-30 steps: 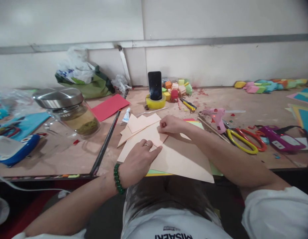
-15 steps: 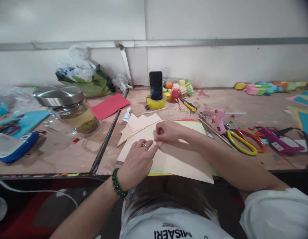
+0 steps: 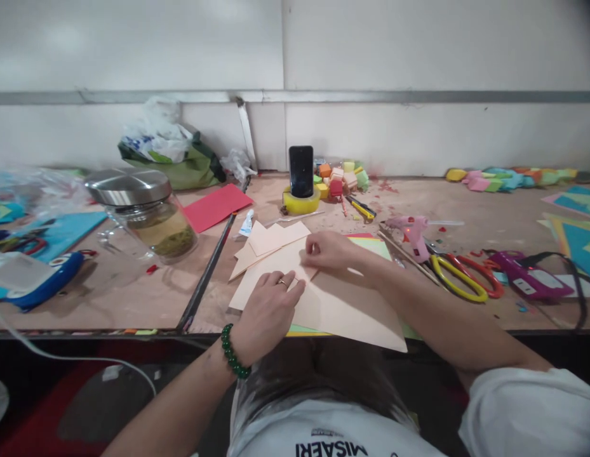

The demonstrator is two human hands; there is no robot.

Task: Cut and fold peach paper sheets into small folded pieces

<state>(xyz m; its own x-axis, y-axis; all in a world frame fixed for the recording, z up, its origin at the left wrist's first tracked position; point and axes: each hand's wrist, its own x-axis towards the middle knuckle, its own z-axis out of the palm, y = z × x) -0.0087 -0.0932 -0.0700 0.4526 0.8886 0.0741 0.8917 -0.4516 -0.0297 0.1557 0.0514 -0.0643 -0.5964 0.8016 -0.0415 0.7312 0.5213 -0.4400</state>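
A large peach paper sheet [image 3: 342, 311] lies on the wooden table [image 3: 489, 216] in front of me, partly folded. My left hand [image 3: 268, 311], with a ring and a green bead bracelet, presses flat on the sheet's left part, fingers stretched toward the fold. My right hand [image 3: 330, 251] rests on the folded edge, fingertips pinched on the paper. Smaller peach paper pieces [image 3: 268, 241] lie just behind the hands. Green and yellow sheets [image 3: 375, 244] peek out from under the peach one.
A glass jar with a metal lid [image 3: 142, 212] stands at the left, a red sheet [image 3: 216, 206] behind it. A phone [image 3: 301, 171] stands in a yellow tape roll. Pink glue gun [image 3: 411, 231], scissors [image 3: 461, 282] and a purple tool [image 3: 528, 279] lie at the right.
My right hand has slid a little left along the fold toward the left hand. The left hand stays pressed on the sheet. The view has tilted down slightly.
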